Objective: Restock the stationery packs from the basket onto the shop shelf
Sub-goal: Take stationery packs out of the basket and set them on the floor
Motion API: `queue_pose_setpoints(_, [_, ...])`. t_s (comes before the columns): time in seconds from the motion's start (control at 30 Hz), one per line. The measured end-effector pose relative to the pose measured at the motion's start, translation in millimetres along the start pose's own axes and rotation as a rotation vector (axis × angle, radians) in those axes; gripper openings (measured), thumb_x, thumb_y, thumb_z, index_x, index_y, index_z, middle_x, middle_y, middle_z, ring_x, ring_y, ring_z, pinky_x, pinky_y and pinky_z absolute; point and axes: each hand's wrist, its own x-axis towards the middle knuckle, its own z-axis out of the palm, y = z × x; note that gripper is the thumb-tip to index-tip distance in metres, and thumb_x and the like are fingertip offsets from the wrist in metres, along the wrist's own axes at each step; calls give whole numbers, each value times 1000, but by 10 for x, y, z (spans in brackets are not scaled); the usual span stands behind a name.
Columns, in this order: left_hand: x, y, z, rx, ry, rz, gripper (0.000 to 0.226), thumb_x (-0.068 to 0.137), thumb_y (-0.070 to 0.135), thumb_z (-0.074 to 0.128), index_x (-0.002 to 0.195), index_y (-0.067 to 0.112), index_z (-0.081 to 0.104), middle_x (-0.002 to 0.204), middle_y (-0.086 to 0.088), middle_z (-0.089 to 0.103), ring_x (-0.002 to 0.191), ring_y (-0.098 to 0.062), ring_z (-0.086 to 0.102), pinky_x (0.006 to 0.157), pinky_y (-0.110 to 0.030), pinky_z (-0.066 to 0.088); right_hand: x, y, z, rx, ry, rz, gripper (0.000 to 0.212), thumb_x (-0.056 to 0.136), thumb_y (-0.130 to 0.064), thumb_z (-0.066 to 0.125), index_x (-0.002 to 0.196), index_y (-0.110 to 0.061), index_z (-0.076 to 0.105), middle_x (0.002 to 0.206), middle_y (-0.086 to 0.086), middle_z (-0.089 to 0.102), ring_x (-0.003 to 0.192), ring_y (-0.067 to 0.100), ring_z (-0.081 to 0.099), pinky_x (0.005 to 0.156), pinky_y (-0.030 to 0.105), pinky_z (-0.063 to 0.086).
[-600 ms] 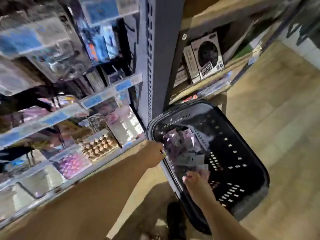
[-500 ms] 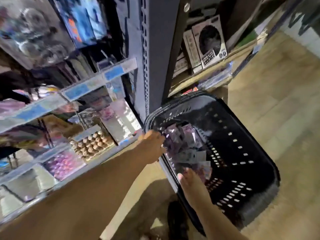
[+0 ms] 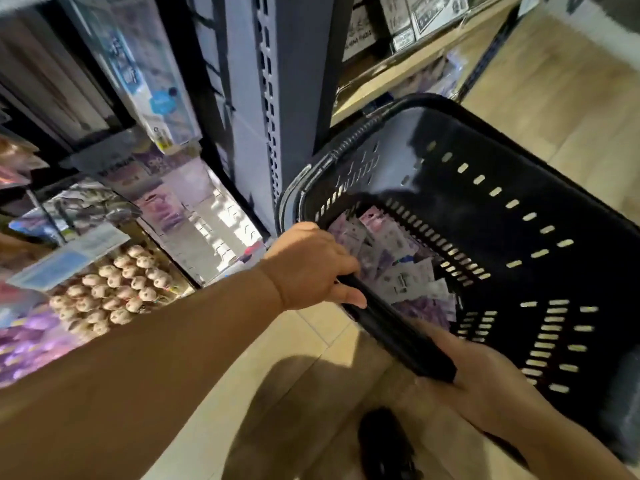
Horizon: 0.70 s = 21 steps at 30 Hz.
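No word or number can be read here: the print on the boxes (image 3: 429,12) on the top right shelf (image 3: 398,74), on the blue sticker (image 3: 160,102) of the hanging pack (image 3: 138,64), and on the packs (image 3: 394,258) in the basket (image 3: 519,161) is all too blurry.

A cluster of small round tan figures with dark dots (image 3: 114,289) fills a clear tray, behind a clear label strip with a blue insert (image 3: 65,258). Blurred purple goods (image 3: 27,341) lie just left of the tray. Above hangs a blue-and-white carded pack with a round blue sticker (image 3: 145,81). A grey slotted metal upright (image 3: 273,98) stands to its right. Black-and-white printed boxes (image 3: 426,12) sit on a pale wooden board (image 3: 398,81). On the beige floor (image 3: 277,393), near the bottom edge, is a dark shoe (image 3: 384,445).
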Motion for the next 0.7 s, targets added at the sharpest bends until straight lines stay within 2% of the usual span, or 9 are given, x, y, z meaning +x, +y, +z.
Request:
queue_pose_setpoints(0.1, [88, 98, 66, 50, 102, -14, 85, 74, 82, 1, 112, 35, 62, 101, 15, 67, 97, -12, 60, 83, -32, 36, 69, 194, -111, -45, 7, -35, 62, 82, -57, 60, 131, -66, 23, 103, -35, 57, 94, -9, 58, 77, 8, 45])
queue_pose_setpoints(0.23, [181, 142, 118, 94, 184, -9, 89, 69, 87, -1, 101, 33, 61, 93, 10, 65, 96, -17, 61, 81, -34, 41, 153, 311, -157, -66, 14, -38, 59, 77, -72, 31, 134, -59, 28, 102, -31, 56, 93, -7, 57, 77, 6, 41])
queue_pose_setpoints(0.3, [209, 101, 134, 99, 235, 9, 93, 67, 88, -4, 105, 37, 63, 93, 9, 66, 93, -18, 63, 77, -34, 46, 160, 335, -144, -57, 19, -39, 48, 74, -73, 22, 121, -67, 30, 95, -34, 54, 90, -9, 56, 77, 6, 40])
queue_pose_setpoints(0.4, [301, 34, 153, 91, 254, 69, 104, 62, 91, -15, 99, 38, 67, 103, 14, 63, 96, -17, 62, 75, -38, 51, 150, 330, -109, -37, 95, -40, 34, 76, -71, 22, 109, -70, 32, 91, -44, 45, 89, -25, 47, 76, -1, 36])
queue_pose_setpoints(0.47, [332, 12, 142, 108, 243, 73, 108, 60, 92, -17, 97, 37, 68, 108, 16, 61, 98, -17, 61, 77, -38, 51, 147, 319, -95, -11, 120, -17, 36, 78, -68, 24, 112, -68, 36, 94, -45, 45, 90, -28, 45, 77, -3, 34])
queue_pose_setpoints(0.57, [270, 56, 160, 123, 228, 24, 103, 58, 92, -13, 101, 40, 65, 97, 11, 66, 93, -20, 62, 72, -38, 51, 128, 328, -47, 32, 138, -21, 57, 79, -67, 26, 132, -52, 43, 115, -33, 50, 107, -11, 50, 85, 3, 33])
queue_pose_setpoints(0.63, [229, 88, 140, 132, 199, -8, 96, 59, 88, -5, 110, 42, 62, 95, 8, 67, 93, -21, 62, 68, -34, 48, 111, 299, -34, 36, 141, -10, 61, 80, -64, 26, 135, -45, 44, 119, -27, 50, 108, -6, 47, 84, 2, 30])
queue_pose_setpoints(0.7, [192, 148, 113, 137, 168, -28, 94, 59, 86, -1, 115, 42, 61, 97, 7, 67, 92, -21, 61, 63, -32, 42, 84, 266, -10, 42, 139, -25, 60, 81, -63, 26, 135, -44, 45, 122, -23, 52, 108, -5, 48, 90, 9, 32])
